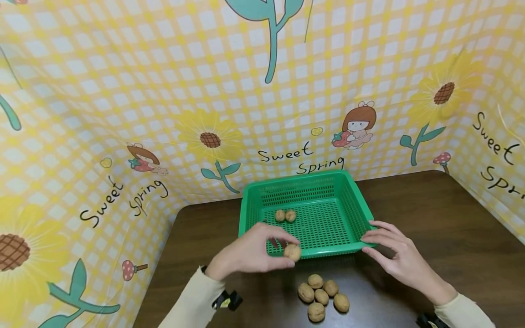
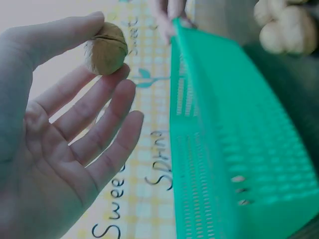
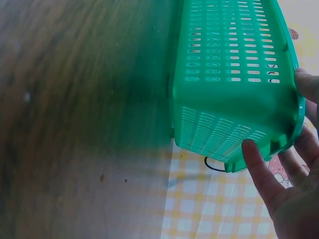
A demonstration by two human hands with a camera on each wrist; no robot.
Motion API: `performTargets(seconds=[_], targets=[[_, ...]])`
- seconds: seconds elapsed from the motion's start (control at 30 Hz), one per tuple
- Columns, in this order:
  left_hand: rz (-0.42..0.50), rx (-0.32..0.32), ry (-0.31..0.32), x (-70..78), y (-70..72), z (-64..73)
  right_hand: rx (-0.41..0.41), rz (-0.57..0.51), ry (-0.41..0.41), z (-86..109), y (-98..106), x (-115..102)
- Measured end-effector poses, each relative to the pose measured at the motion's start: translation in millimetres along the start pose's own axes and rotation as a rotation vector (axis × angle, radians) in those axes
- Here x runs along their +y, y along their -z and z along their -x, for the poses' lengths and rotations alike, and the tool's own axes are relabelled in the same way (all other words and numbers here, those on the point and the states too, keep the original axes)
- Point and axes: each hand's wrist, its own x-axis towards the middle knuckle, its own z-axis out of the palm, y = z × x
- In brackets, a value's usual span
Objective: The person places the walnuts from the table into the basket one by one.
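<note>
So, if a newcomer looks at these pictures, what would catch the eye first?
Probably the bright green plastic basket, standing on the dark brown table before a yellow checked cloth printed with sunflowers. Next comes the walnut that the left hand pinches near the basket's front rim. Two more walnuts lie inside, towards the left, and six walnuts sit on the table in front.

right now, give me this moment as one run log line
left hand: pinches walnut near basket | right hand: holds basket corner | in basket: two walnuts visible | on table: six walnuts
</note>
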Motion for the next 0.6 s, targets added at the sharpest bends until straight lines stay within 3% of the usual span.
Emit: performTargets(seconds=[0.27,0.6], targets=[[-0.019,0.100,0.048,-10.2,31.7,-37.7,-0.010,0.008,-0.020,3.3,-1,4],[-0.020,0.175,0.158,-43.6,55.3,-85.7,-0.001,0.013,-0.010,2.2,-1,2]])
